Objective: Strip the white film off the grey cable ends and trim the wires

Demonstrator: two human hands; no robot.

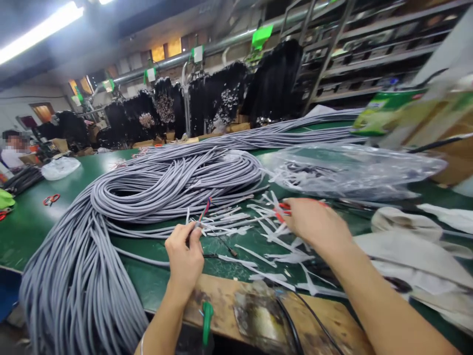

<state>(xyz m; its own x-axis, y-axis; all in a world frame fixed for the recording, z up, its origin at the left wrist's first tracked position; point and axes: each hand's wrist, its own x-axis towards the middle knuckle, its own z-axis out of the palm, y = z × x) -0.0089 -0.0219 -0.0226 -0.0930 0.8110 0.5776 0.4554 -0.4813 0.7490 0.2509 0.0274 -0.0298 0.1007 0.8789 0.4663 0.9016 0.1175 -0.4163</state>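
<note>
My left hand (185,254) is closed around the end of a grey cable (142,259), pinching it between thumb and fingers. Thin coloured wires (205,208), red, green and blue, stick up from the stripped end above the fingertips. My right hand (314,222) is over the right of the bench, its fingers curled on red-handled scissors (282,213); their blades are hidden. White strips (271,229) of cut wrapping lie beneath and around this hand. A large looped bundle of grey cables (177,182) spreads behind and left of my left hand.
At the green bench's (155,283) front edge is a wooden board (218,293) with a metal block (258,315) and a green-handled tool (207,320). A clear plastic bag (354,170) and pale cloth (406,246) lie right. Other scissors (50,199) lie left. A person (14,150) is far left.
</note>
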